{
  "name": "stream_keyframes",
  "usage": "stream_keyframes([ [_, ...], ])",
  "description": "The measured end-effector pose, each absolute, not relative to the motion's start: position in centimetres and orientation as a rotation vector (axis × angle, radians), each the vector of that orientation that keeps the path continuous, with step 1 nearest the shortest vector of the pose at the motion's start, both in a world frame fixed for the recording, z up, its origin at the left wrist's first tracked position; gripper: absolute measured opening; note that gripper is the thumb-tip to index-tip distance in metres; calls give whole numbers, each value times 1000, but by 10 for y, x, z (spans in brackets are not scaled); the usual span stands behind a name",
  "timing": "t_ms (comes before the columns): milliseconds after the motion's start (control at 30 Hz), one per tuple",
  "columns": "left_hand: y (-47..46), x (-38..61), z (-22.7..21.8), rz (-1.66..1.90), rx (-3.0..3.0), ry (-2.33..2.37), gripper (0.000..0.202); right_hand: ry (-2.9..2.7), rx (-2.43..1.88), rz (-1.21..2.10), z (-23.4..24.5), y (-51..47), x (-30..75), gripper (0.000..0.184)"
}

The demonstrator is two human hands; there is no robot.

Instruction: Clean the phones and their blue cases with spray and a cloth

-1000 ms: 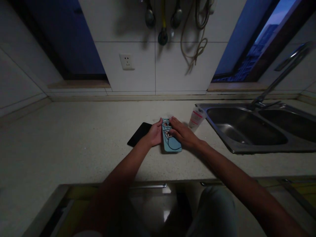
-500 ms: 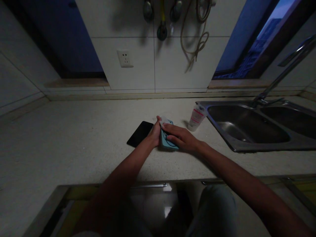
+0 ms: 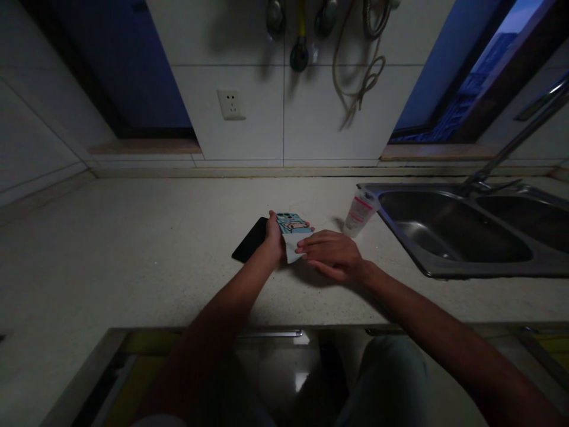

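My left hand [image 3: 274,236] is closed around a light blue phone case [image 3: 293,222] with a cartoon print and camera openings at its far end. Fingertips show past the case's right edge. A white tissue [image 3: 293,246] covers the near part of the case. My right hand [image 3: 332,252] presses the tissue with its fingertips, the fingers held together. Flat on the counter beside my left hand lies a black slab that looks like a phone [image 3: 251,240], partly hidden by that hand.
A clear plastic cup [image 3: 360,212] with pink print stands on the counter [image 3: 155,261], right of my hands. Further right is a double steel sink [image 3: 424,270] with a tall faucet [image 3: 511,139]. A socket [image 3: 231,104] and a looped cord [image 3: 368,80] are on the tiled wall.
My right hand has drawn the tissue from the far end of the case toward its near end, uncovering the cartoon print. The view has shifted slightly.
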State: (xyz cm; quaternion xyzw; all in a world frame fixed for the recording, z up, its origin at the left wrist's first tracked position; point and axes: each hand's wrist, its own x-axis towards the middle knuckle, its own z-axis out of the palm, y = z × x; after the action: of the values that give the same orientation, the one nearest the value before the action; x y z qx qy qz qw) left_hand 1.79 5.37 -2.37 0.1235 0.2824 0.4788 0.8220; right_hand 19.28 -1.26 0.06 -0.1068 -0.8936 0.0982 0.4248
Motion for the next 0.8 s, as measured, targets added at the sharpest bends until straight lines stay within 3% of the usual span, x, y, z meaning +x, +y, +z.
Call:
stream_keyframes([
  [367,48,15,-17,1075,196,711,77,-2056,-467,26,1,0,208,19],
  [667,42,26,-1,1042,232,656,68,-1589,-997,663,-16,13,198,35],
  [800,37,28,1,957,280,605,68,-1392,-1024,927,-22,19,192,42],
])
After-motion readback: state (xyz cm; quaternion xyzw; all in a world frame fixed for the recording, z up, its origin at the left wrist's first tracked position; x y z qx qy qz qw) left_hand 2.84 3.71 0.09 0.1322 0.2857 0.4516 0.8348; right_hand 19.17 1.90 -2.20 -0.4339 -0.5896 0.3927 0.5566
